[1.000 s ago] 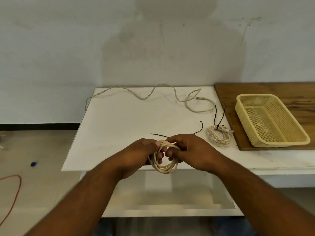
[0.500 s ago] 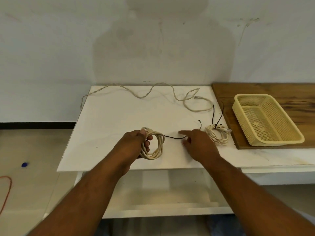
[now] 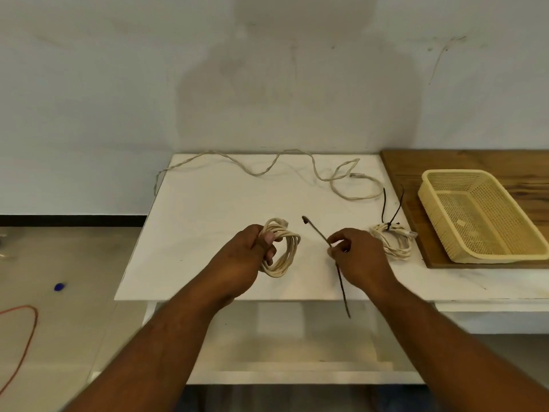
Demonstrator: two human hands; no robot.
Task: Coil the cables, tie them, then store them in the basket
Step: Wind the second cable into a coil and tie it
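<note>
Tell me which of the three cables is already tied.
The coiled cable beside the basket, bound with black ties. The coil in the left hand has none; the third cable lies uncoiled.

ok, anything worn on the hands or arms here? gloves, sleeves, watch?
Nothing visible. Left hand and right hand are bare, no gloves and no rings that can be made out. Both forearms are bare to the frame's bottom edge: no sleeves, watch, bands, markers or cables on them. Anything above the elbows is out of view.

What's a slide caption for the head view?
Left hand grips a coiled cable, right hand pinches a black tie; basket empty.
</note>
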